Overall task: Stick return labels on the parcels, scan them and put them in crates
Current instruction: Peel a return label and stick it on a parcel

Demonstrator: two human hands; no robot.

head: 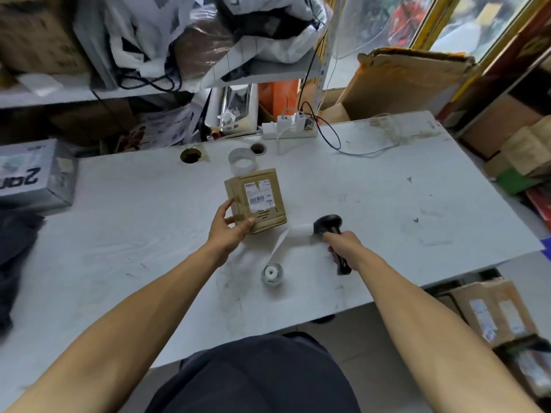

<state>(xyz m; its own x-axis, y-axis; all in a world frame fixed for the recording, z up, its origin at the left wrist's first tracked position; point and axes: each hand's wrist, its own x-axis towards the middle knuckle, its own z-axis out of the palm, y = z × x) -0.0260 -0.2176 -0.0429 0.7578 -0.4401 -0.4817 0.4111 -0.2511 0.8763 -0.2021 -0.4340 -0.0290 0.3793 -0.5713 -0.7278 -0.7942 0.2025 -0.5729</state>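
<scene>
A small brown cardboard parcel [256, 201] with a white barcode label on its top face is held tilted above the white table [372, 204]. My left hand [228, 229] grips its lower left corner, thumb on the front and fingers along the side. My right hand [346, 244] grips the handle of a black barcode scanner [328, 225], whose head is just right of the parcel, a short gap apart. A label roll [272, 273] lies on the table between my hands, with a white strip trailing up toward the parcel.
A clear tape roll [242, 161] stands behind the parcel near two cable holes. A white power strip [290, 129] with cables sits at the table's back edge. A grey box [32, 174] is at the left. Cardboard parcels [492, 314] are stacked on the floor at the right.
</scene>
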